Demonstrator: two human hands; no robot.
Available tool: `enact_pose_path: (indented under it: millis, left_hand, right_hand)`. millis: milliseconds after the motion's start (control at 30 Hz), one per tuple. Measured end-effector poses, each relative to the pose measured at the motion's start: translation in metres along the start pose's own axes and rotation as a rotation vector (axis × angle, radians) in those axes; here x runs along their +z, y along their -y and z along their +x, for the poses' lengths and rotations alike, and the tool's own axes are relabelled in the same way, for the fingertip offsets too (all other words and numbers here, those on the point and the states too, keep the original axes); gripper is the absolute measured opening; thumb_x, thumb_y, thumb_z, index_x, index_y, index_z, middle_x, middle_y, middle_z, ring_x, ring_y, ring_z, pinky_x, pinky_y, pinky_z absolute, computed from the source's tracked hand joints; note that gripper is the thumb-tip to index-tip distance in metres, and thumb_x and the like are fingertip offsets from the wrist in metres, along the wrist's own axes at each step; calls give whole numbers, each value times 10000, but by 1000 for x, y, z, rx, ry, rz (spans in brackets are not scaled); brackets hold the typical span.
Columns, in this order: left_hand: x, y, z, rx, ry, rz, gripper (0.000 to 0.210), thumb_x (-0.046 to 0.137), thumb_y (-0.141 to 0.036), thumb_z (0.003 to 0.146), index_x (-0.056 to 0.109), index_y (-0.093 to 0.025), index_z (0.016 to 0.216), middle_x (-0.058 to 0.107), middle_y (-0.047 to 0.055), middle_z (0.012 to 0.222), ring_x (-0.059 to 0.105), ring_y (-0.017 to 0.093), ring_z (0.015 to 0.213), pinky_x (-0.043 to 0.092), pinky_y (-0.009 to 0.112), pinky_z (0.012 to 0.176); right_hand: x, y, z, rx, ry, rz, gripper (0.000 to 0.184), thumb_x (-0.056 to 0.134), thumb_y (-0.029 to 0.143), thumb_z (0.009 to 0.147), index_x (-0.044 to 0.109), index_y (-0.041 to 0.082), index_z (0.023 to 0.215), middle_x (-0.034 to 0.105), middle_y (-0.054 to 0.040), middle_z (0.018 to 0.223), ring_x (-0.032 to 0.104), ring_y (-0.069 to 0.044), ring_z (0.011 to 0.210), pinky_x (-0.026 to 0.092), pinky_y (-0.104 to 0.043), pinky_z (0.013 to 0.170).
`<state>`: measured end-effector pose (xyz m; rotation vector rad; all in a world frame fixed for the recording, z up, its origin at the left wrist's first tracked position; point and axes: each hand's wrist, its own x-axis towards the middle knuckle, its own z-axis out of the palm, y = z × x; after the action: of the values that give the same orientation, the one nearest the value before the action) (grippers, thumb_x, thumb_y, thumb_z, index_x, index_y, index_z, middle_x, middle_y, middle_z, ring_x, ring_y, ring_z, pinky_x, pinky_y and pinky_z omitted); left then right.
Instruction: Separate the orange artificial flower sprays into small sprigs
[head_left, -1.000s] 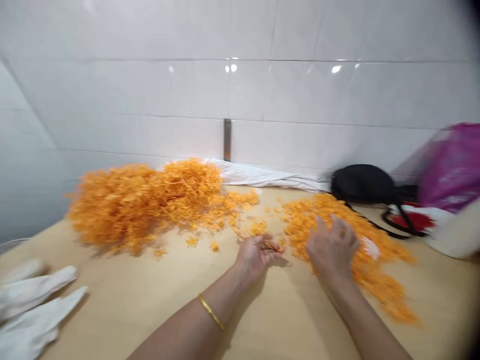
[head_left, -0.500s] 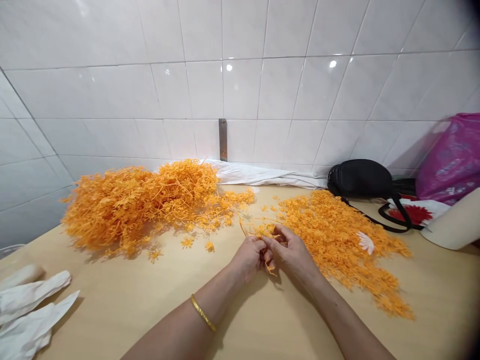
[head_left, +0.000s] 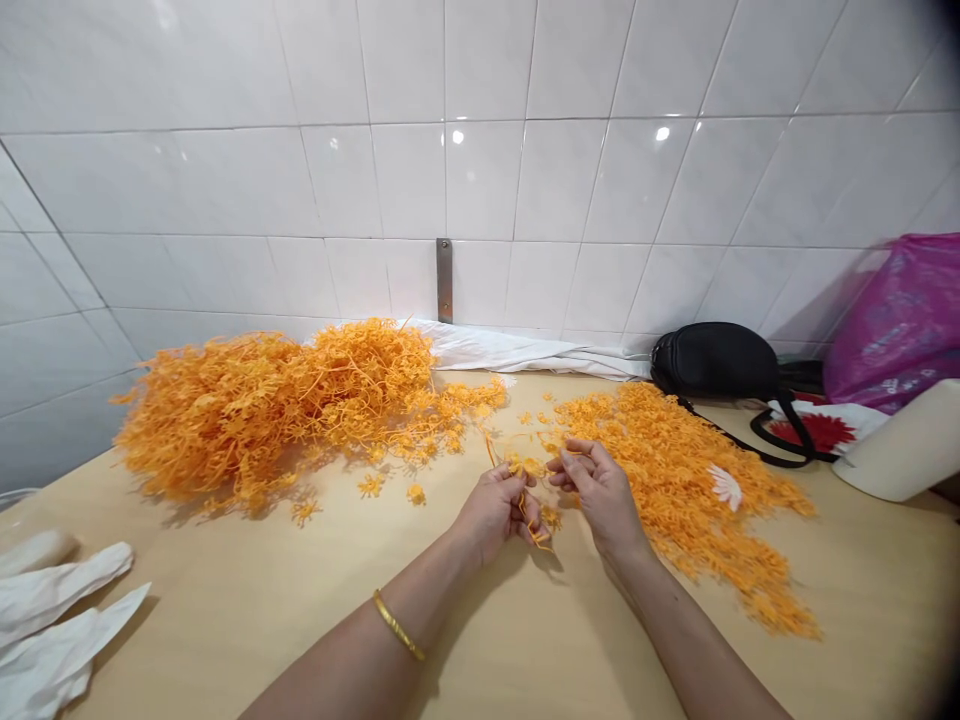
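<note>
My left hand (head_left: 501, 510), with a gold bangle (head_left: 397, 625) on its wrist, is closed on a thin orange plastic flower stem (head_left: 531, 520). Small orange blossoms (head_left: 525, 464) stick out above its fingers. Just to the right, my right hand (head_left: 600, 490) has its thumb and fingers pinched at the blossoms' edge; whatever lies between the fingertips is too small to make out. A big tangled heap of orange flower stems (head_left: 277, 410) lies to the left. Loose orange blossoms (head_left: 675, 480) spread in a flat pile to the right, a white flower (head_left: 725, 487) among them.
White gloves (head_left: 67, 630) lie at the table's left front. At the back right are a black bag (head_left: 716, 360) with a strap, a purple plastic bag (head_left: 896, 320) and a cream-coloured roll (head_left: 900, 445). White cloth (head_left: 525, 350) runs along the tiled wall.
My right hand has moved a little right, away from my left, and its fingers have come off the left hand's fingers. The left hand keeps its hold on the stem.
</note>
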<state>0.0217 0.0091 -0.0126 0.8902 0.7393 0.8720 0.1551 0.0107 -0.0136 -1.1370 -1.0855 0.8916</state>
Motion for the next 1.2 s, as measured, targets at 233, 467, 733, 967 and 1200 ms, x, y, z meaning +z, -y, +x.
enact_pose_path:
  millis: [233,467,733,967,1200]
  left_hand:
    - [2,1,0,6,-32,-10,183,493,-332,745,425,-162,755,493,-13,397,516,144,369,357,204,355]
    - [3,5,2,28,-16,19,205,521,-347,736,444,-157,734,490,-16,392,519,145,368,350,203,353]
    - [2,2,0,62,28,38,202,533,-310,725,436,-159,633,331,-73,282,438,109,278,261,176,319]
    - [-5,-5,3,31,69,-171,174,557,-236,710,472,-141,590,269,-82,286,367,68,273,260,176,337]
    - [-5,-9,2,76,98,-235,140,539,-265,740,518,-132,704,300,-72,308,407,77,337,303,180,399]
  right_hand:
    - [2,7,-6,-39,-20,-139,304,567,458,687,454,176,686,550,18,580,496,-88,466,392,-207,457]
    - [8,1,-8,-99,198,-237,352,590,396,674,561,160,933,580,-27,755,540,-138,671,426,-260,621]
    - [11,3,-11,18,210,-13,244,596,361,680,427,186,656,488,52,532,481,-95,502,392,-221,489]
    - [27,3,-11,110,35,252,281,662,333,612,421,192,644,538,48,502,513,-99,447,460,-252,480]
    - [-14,10,16,134,-152,331,274,675,245,566,410,204,621,547,32,504,609,-153,541,532,-300,540]
